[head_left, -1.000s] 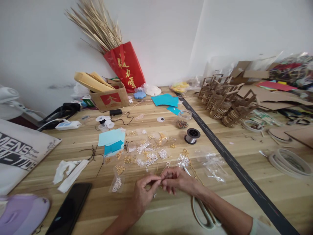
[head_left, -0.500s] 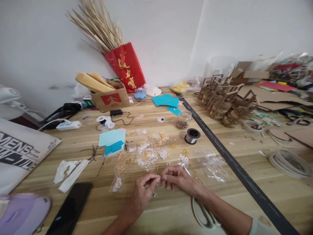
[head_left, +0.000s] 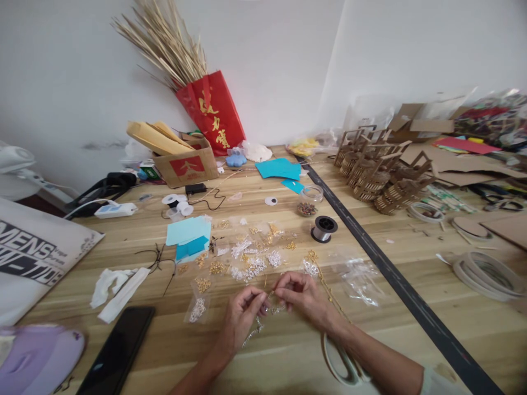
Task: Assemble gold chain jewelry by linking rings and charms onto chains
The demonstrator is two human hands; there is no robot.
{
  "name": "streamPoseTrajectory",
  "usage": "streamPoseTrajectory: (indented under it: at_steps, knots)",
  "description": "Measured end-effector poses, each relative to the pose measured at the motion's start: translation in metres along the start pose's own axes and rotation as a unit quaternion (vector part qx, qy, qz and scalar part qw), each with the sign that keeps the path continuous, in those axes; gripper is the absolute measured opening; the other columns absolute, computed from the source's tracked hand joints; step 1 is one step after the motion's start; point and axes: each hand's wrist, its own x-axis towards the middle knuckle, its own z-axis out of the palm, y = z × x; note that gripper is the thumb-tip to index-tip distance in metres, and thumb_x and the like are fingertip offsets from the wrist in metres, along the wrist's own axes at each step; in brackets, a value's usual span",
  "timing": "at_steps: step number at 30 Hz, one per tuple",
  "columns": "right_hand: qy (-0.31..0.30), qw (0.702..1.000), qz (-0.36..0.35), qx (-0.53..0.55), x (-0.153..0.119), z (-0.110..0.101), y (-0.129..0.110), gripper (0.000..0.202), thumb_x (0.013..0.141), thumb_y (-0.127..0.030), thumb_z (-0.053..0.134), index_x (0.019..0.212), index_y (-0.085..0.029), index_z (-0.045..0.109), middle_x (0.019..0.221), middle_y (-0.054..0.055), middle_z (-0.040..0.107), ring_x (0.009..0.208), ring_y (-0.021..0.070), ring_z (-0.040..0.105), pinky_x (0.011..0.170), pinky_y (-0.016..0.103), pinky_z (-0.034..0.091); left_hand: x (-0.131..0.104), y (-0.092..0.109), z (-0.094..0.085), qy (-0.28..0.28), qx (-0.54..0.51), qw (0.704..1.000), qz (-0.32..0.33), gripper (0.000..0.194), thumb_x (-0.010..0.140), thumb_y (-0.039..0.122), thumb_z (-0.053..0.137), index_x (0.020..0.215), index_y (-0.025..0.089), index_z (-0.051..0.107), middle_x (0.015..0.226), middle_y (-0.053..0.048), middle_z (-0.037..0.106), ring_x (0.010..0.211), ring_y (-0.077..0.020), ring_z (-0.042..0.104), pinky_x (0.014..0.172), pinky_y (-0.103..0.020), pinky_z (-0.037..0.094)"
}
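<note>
Close together above the wooden table, my left hand [head_left: 242, 314] and my right hand [head_left: 302, 296] pinch a thin beaded chain [head_left: 256, 329] between thumbs and fingertips. Its clear and silvery beads hang in a loop below the fingers. White-handled scissors [head_left: 343, 365] lie partly under my right forearm. A gold chain [head_left: 327, 285] runs along the table beside my right wrist, near some white rings [head_left: 310, 267]. Just beyond my hands are small bags of clear beads [head_left: 254, 267] and gold findings [head_left: 216, 267]. The exact point of each pinch is too small to make out.
A spool of wire [head_left: 323, 229] and a glass jar [head_left: 307, 207] stand farther back. A black phone [head_left: 116, 351] lies at the left front. Woven bamboo baskets [head_left: 370, 175] crowd the back right. A dark strip [head_left: 395, 280] crosses the table diagonally.
My hands have moved slightly apart, and more of the beaded chain shows hanging between and below them. The things on the table have not moved.
</note>
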Motion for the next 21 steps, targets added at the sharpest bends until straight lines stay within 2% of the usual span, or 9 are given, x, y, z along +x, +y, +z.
streamPoseTrajectory:
  at_steps: [4, 8, 13, 21]
  knots:
    - [-0.022, 0.997, 0.015, 0.071, -0.0011, 0.0021, 0.003, 0.03, 0.071, -0.038, 0.078, 0.065, -0.015, 0.06, 0.083, 0.004, 0.069, 0.057, 0.01, 0.061, 0.048, 0.02, 0.046, 0.0002, -0.0017, 0.001, -0.027, -0.022, 0.999, -0.005, 0.038, 0.079, 0.05, 0.063, 0.068, 0.014, 0.063, 0.061, -0.003, 0.065, 0.054, -0.0122, 0.058, 0.055, -0.022, 0.048]
    - [-0.062, 0.991, 0.039, 0.114, -0.0016, 0.0023, 0.007, 0.03, 0.069, -0.037, 0.079, 0.067, -0.015, 0.059, 0.067, 0.002, 0.068, 0.059, 0.0134, 0.064, 0.049, 0.02, 0.047, -0.0013, -0.0026, 0.0017, -0.052, -0.029, 0.998, -0.005, 0.043, 0.081, 0.055, 0.06, 0.068, 0.014, 0.06, 0.058, -0.002, 0.063, 0.052, -0.0116, 0.056, 0.053, -0.021, 0.047]
    - [-0.068, 0.994, 0.048, 0.073, -0.0011, 0.0018, 0.0071, 0.032, 0.07, -0.041, 0.078, 0.07, -0.014, 0.06, 0.057, -0.001, 0.064, 0.051, 0.0113, 0.06, 0.047, 0.021, 0.047, -0.0043, -0.0053, 0.0022, -0.062, 0.027, 0.998, 0.008, 0.043, 0.084, 0.054, 0.055, 0.069, 0.015, 0.059, 0.058, -0.002, 0.061, 0.052, -0.0125, 0.057, 0.053, -0.022, 0.046]
    - [-0.111, 0.992, 0.053, 0.038, -0.0005, 0.0004, 0.0057, 0.037, 0.072, -0.047, 0.075, 0.072, -0.015, 0.057, 0.056, -0.004, 0.059, 0.044, 0.0077, 0.054, 0.044, 0.02, 0.045, -0.0071, -0.0083, 0.0018, -0.069, 0.095, 0.992, 0.041, 0.036, 0.088, 0.047, 0.051, 0.069, 0.016, 0.059, 0.06, -0.002, 0.063, 0.053, -0.0132, 0.058, 0.052, -0.021, 0.045]
